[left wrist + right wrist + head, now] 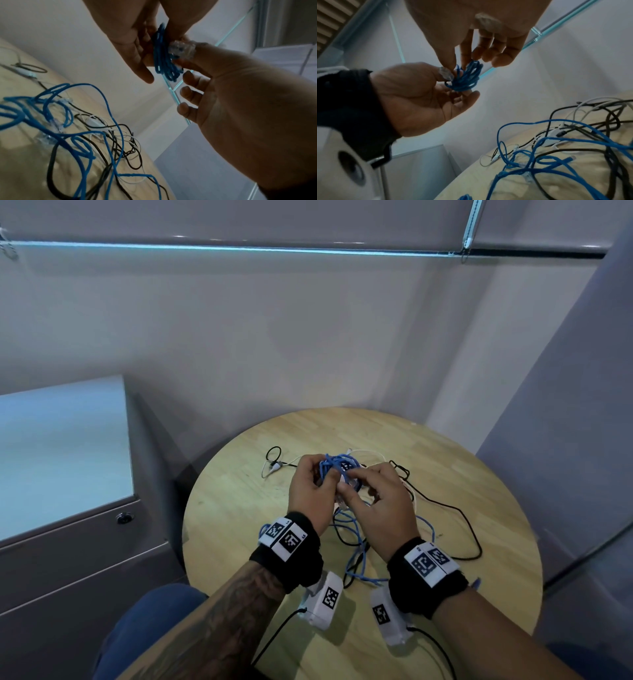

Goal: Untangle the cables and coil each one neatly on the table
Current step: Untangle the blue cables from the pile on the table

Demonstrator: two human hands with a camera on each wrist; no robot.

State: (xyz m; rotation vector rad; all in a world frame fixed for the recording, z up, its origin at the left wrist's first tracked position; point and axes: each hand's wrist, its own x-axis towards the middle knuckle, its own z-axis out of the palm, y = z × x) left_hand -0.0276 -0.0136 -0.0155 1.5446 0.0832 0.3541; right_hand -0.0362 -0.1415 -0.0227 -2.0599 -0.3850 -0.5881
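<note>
Round table (445, 460): light wood, plank grain visible, smooth satin finish. Blue cable coil (163, 54): matt jacket with a slightly ribbed, braided-looking texture; its plug (182, 49) is clear glossy plastic. Black cables (455, 508): smooth, thin, dull rubbery jacket. White cables (370, 455): smooth plastic jacket, slight sheen. Wrist bands (291, 556): black matt cloth, carrying flat white printed marker tags (282, 537). Camera housings (325, 604) under the wrists: white smooth plastic. Cabinet (68, 542) at left: smooth grey matt panels, small shiny metal lock (124, 518).
</note>
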